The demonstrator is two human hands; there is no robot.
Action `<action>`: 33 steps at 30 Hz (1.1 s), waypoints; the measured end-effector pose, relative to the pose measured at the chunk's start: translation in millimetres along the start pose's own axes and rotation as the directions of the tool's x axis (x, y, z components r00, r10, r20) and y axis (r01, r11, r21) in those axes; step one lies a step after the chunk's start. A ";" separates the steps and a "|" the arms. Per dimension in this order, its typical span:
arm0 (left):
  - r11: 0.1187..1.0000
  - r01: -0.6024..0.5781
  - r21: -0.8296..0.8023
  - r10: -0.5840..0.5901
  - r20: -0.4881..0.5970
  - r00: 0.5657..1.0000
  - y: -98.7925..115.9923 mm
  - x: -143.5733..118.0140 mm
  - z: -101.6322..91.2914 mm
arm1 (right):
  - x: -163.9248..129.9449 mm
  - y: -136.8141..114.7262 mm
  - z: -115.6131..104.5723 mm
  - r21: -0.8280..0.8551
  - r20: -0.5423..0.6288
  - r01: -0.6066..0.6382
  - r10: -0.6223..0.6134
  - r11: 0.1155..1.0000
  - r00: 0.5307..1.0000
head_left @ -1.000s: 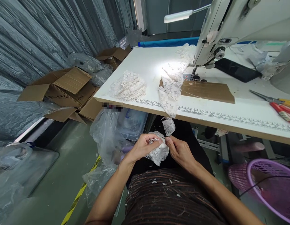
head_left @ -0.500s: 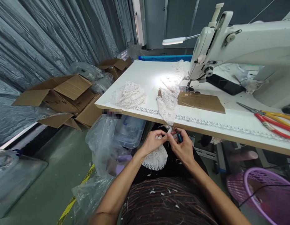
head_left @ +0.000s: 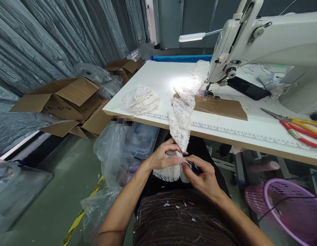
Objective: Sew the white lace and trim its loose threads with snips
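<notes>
A strip of white lace [head_left: 181, 131] hangs over the table's front edge down to my lap. My left hand [head_left: 164, 156] is closed on its lower part, thumb stretched toward the right hand. Small blue-and-black thread snips [head_left: 196, 168] sit in my right hand [head_left: 206, 176], their tip at the lace beside my left fingertips. Whether the blades are apart cannot be made out. Fringed lace [head_left: 167, 173] bunches on my lap beneath both hands.
A sewing machine [head_left: 225, 51] stands on the white table [head_left: 158, 73], with cardboard [head_left: 222, 108] by its needle. A lace pile [head_left: 141, 99] lies left, red and yellow-handled pliers [head_left: 299, 128] right. Below are a purple basket [head_left: 268, 201], plastic bags [head_left: 109, 153] and open cartons [head_left: 73, 95].
More lace now hangs below the table edge. Both hands have shifted slightly down, and the left fingers have spread along the lace. The view has tilted a little.
</notes>
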State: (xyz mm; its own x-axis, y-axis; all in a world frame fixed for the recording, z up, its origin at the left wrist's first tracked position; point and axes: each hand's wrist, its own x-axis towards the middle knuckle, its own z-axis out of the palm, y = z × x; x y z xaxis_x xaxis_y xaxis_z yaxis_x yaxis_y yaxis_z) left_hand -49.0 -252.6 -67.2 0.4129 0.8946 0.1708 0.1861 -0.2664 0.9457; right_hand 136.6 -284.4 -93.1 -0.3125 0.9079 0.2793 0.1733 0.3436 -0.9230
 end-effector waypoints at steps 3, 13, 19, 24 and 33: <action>0.995 0.042 -0.087 -0.043 -0.009 0.999 -4.1 -1.4 5.0 | -2.4 2.4 -4.8 -0.004 0.029 -0.091 0.091 0.996 0.995; 0.951 0.275 -0.139 -0.287 -0.078 0.955 -3.6 -8.5 5.3 | 22.1 20.1 -14.3 -0.130 0.152 -0.153 0.172 0.980 0.973; 0.946 0.288 -0.147 -0.306 -0.111 0.946 -5.8 -7.1 6.6 | 32.2 20.0 -5.9 -0.187 0.138 -0.100 0.127 0.977 0.982; 0.917 0.327 -0.227 -0.356 -0.097 0.930 -5.7 -7.2 8.8 | 27.0 23.4 -7.5 -0.202 0.076 -0.155 0.174 0.967 0.982; 0.906 0.350 -0.236 -0.367 -0.033 0.929 -4.1 -4.8 4.1 | 27.5 17.2 -11.0 -0.239 0.197 -0.086 0.135 0.967 0.971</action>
State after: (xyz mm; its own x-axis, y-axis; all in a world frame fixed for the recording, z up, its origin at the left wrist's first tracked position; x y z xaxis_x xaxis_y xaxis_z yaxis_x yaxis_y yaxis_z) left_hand -48.2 -257.3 -73.0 0.2860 0.9412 -0.1797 0.1024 0.1564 0.9824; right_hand 141.3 -250.9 -98.3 -0.4641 0.8808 0.0944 0.4173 0.3114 -0.8537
